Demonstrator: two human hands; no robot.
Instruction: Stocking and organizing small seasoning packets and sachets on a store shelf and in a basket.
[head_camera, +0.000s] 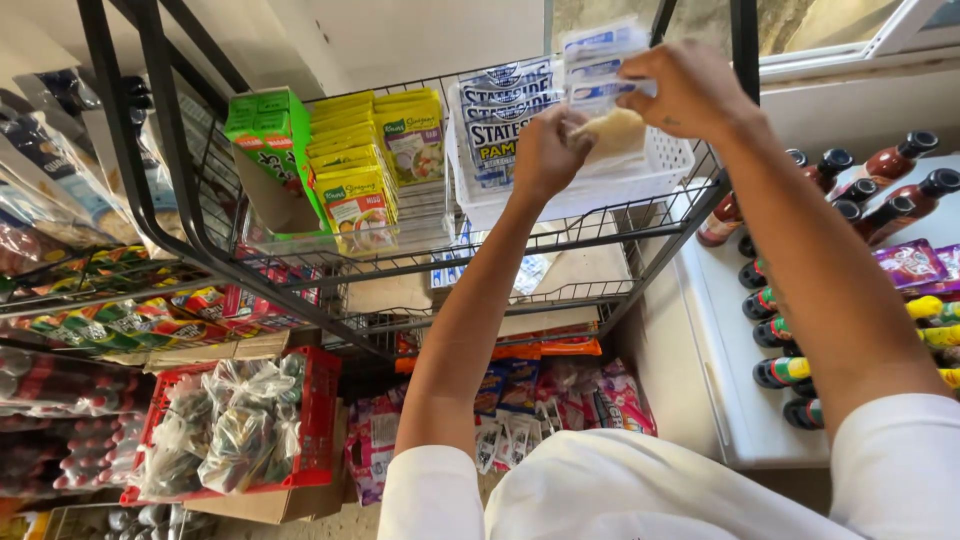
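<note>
Black wire rack (660, 225) far centre. White basket (668, 160) on top shelf, right of yellow packets (357, 165). Both hands over basket: left hand (545, 150) closed on pale sachet (615, 130), right hand (685, 90) gripping blue-white sachets (603, 62).

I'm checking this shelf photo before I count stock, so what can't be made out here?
All in the head view:
- White basket: its inside is hidden by the packets, left hand and right hand.
- Pale packet: the fingers cover its edges.
- Sauce bottles: the row is cut off by the right edge.
- Lower shelf sachets: too small to tell apart.
</note>
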